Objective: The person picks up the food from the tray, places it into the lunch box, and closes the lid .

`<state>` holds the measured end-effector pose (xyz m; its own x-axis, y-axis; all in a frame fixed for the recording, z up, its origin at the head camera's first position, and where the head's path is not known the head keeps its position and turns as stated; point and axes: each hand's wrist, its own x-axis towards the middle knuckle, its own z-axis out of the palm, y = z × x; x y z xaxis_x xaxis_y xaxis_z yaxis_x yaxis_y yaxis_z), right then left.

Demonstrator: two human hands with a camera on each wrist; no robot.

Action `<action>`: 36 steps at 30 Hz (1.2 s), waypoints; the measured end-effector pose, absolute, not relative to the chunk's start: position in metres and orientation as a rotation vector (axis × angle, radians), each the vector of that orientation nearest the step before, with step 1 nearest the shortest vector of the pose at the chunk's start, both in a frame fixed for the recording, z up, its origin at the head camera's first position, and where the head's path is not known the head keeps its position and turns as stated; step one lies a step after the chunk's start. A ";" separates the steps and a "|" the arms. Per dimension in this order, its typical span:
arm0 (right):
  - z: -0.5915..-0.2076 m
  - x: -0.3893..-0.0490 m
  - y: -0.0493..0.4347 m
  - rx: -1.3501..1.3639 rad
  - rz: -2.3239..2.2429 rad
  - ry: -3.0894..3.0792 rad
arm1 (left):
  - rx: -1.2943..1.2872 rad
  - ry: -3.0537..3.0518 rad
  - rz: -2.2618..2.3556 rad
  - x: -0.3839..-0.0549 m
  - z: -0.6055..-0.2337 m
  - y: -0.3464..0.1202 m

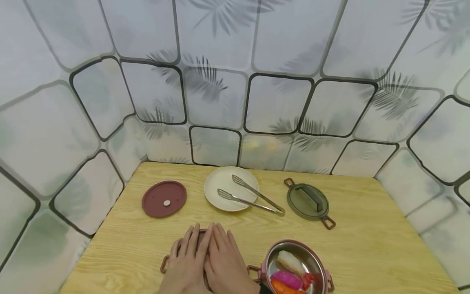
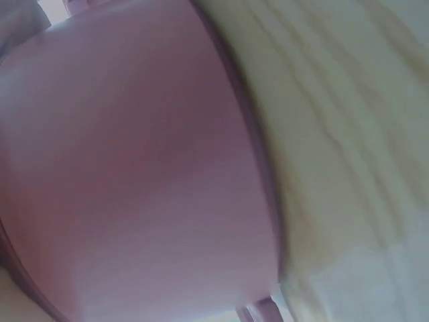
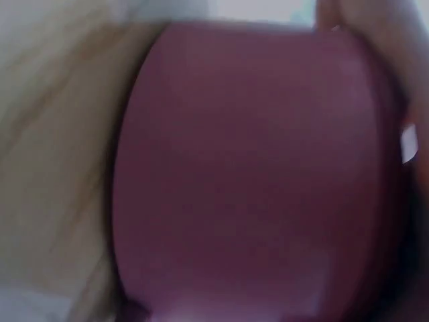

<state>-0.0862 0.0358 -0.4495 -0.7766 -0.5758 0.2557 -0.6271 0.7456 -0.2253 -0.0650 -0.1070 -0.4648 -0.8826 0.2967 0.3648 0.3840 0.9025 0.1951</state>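
My left hand and right hand lie side by side over a pink pot, fingers straight and pointing forward, the index fingers close together. The hands hide most of the pot's top. A brown loop handle sticks out to the left, and a bit of maroon surface shows between the fingers. In the left wrist view the smooth pink pot wall fills most of the picture. The right wrist view shows the same pot's wall in a darker shade, with fingers at its upper right edge.
To the right stands a pink steel-lined pot with a whitish piece, a magenta piece and orange and red pieces. Behind are a maroon disc, a white plate bearing metal tongs, and a dark green lidded pan.
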 end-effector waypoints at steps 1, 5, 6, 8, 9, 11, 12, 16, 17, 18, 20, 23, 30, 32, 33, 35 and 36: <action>-0.451 -0.088 0.034 0.952 0.390 -2.761 | -0.516 -2.726 -0.395 -0.065 -0.464 -0.108; -0.458 -0.089 0.028 0.899 0.143 -2.734 | -0.567 -2.712 -0.441 -0.063 -0.464 -0.113; -0.460 -0.089 0.027 0.894 0.108 -2.734 | -0.574 -2.706 -0.445 -0.063 -0.464 -0.113; -0.462 -0.088 0.028 0.892 0.065 -2.744 | -0.580 -2.701 -0.456 -0.061 -0.463 -0.112; -0.462 -0.088 0.028 0.897 0.049 -2.757 | -0.581 -2.700 -0.462 -0.060 -0.462 -0.112; -0.462 -0.088 0.029 0.902 0.051 -2.775 | -0.600 -2.714 -0.482 -0.060 -0.460 -0.112; -0.462 -0.088 0.029 0.903 0.055 -2.774 | -0.621 -2.731 -0.504 -0.061 -0.459 -0.114; -0.462 -0.090 0.028 0.883 0.042 -2.748 | -0.648 -2.854 -0.711 -0.066 -0.448 -0.123; -0.461 -0.090 0.027 0.876 0.039 -2.742 | -0.624 -2.873 -0.759 -0.068 -0.446 -0.125; -0.461 -0.089 0.027 0.871 0.040 -2.749 | -0.594 -2.882 -0.794 -0.069 -0.445 -0.126; -0.460 -0.088 0.026 0.871 0.046 -2.786 | -0.542 -2.887 -0.752 -0.071 -0.446 -0.124; -0.460 -0.089 0.026 0.870 0.093 -2.844 | -0.499 -2.883 -0.590 -0.074 -0.454 -0.121; -0.461 -0.086 0.027 0.828 0.269 -2.799 | -0.466 -2.817 -0.463 -0.078 -0.461 -0.117; -0.461 -0.084 0.026 0.823 0.264 -2.805 | -0.457 -2.816 -0.463 -0.078 -0.461 -0.116; -0.462 -0.083 0.025 0.817 0.239 -2.803 | -0.451 -2.822 -0.469 -0.078 -0.461 -0.116; -0.466 -0.079 0.023 0.795 0.158 -2.789 | -0.442 -2.842 -0.497 -0.076 -0.462 -0.115; -0.469 -0.077 0.022 0.774 0.128 -2.769 | -0.437 -2.856 -0.508 -0.075 -0.463 -0.115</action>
<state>-0.0772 0.0221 -0.4689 -0.8234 -0.4971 0.2737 -0.5202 0.8540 -0.0139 -0.0746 -0.1154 -0.4628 -0.9346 0.2512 0.2520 0.3226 0.8969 0.3025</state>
